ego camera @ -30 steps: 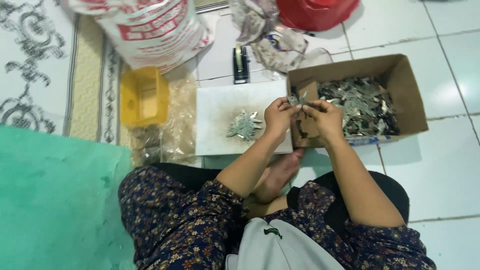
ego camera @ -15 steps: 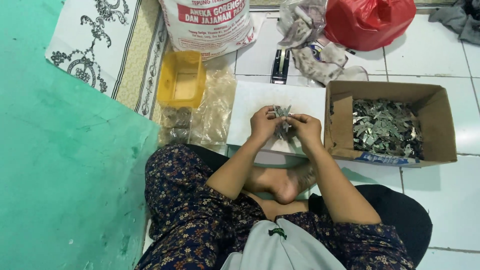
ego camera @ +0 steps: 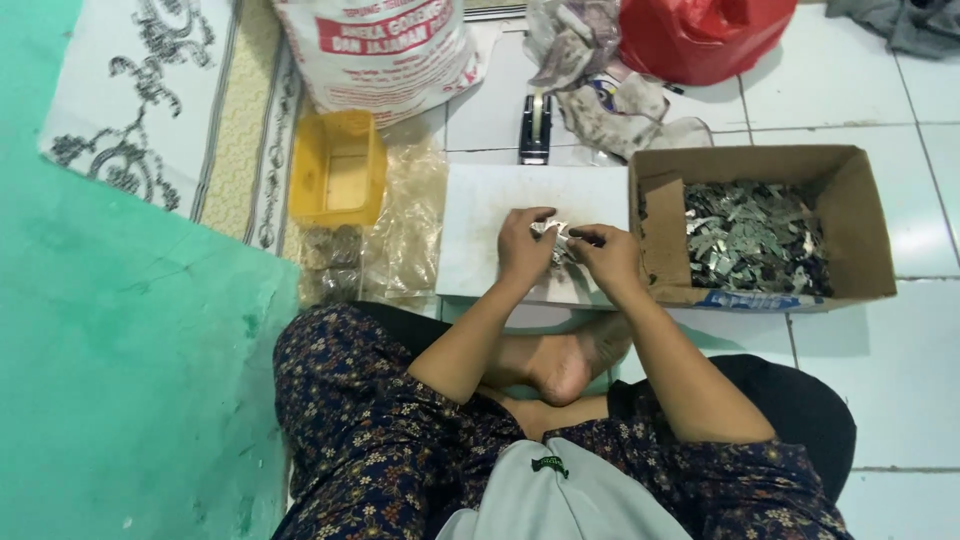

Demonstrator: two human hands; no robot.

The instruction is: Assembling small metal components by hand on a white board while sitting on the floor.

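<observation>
Our fingertips pinch small silvery pieces [ego camera: 556, 237] between left hand [ego camera: 523, 247] and right hand [ego camera: 606, 257], both bent over the one white board [ego camera: 480, 215]. One cardboard box [ego camera: 860, 215] of similar pieces sits just right; one yellow tub [ego camera: 338, 168] and one tape dispenser [ego camera: 536, 130] lie nearby.

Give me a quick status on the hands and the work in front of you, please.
Left hand and right hand together over the white board, pinching a small metal piece. Cardboard box of metal pieces at right. Nothing between the hands and the box.
</observation>
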